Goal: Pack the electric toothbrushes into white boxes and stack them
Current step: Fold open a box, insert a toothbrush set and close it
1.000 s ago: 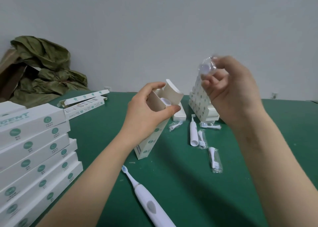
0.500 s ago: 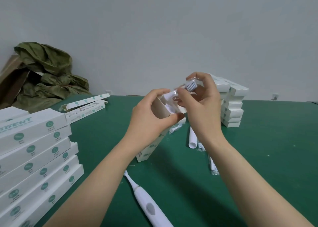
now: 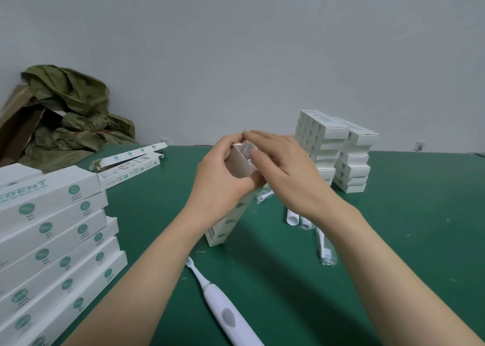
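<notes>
A white toothbrush box [image 3: 227, 225] stands tilted on the green table [image 3: 406, 240], its top end open. My left hand [image 3: 219, 181] grips the box just below the open flaps. My right hand [image 3: 287, 167] lies over the mouth with fairly straight fingers, and its thumb presses a plastic-wrapped brush head [image 3: 247, 149] down into the opening. A white electric toothbrush [image 3: 223, 309] with a grey button lies flat near the front edge. Part of a white handle [image 3: 292, 216] shows behind my right wrist.
Closed white boxes are stacked at the left [image 3: 52, 240] and at the back right [image 3: 346, 159]. Two opened boxes [image 3: 131, 159] lie at the back left, by a crumpled green bag [image 3: 70, 115]. Wrapped brush heads [image 3: 325, 250] lie under my right forearm, one more [image 3: 263, 196] beside the box.
My right hand came down from head height with the wrapped brush head to the box mouth, and the head now sits mostly inside. My left hand kept hold of the box.
</notes>
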The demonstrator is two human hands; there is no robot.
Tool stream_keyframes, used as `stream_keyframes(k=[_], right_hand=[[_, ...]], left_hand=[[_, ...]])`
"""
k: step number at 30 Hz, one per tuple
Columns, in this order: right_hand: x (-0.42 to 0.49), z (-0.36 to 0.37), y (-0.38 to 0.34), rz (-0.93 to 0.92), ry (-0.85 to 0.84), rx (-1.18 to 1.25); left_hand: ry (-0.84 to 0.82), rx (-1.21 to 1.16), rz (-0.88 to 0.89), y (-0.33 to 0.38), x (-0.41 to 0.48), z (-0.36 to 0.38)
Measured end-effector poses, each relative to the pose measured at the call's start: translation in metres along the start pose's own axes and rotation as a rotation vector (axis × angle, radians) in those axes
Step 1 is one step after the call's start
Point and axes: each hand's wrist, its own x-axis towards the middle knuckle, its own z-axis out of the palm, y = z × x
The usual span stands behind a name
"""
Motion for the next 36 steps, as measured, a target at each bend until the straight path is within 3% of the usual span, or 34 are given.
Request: stream_keyframes(k=[4,9,15,19,21,23,26,31,36], right_hand=[[-0.001,-0.009,0.0,0.056,0.205,0.162],[-0.002,-0.01,0.0,-0.008,-0.076,0.031],[-0.001,-0.009,0.005,0.067,-0.098,0.031],[0.0,-0.005,0.009,0.103,0.114,0.243],[0.002,-0.006,0.014,0.227,0.226,0.314],[0.002,-0.006,0.016,0.359,0.167,0.401],[0.001,0.001,0.009,0.36,0.008,0.543],[0.001,0.011,0.003,0.376,-0.037,0.658],[-0.001,0.011,-0.007,0.427,-0.028,0.859]], left_hand=[[-0.012,0.031,0.002,-0.002,-0.001,0.001],[0.024,0.032,-0.008,-0.003,0.002,-0.002],[-0.18,0.09,0.016,-0.001,-0.005,0.001],[-0.015,0.047,0.066,-0.002,-0.01,0.009],[0.01,0.005,0.034,-0.004,-0.009,0.007],[-0.02,-0.043,0.027,-0.004,-0.009,0.006],[-0.007,-0.089,0.093,-0.001,-0.012,0.008],[0.14,0.024,0.173,-0.001,-0.011,0.013],[0.163,-0.048,0.107,0.0,-0.009,0.016]])
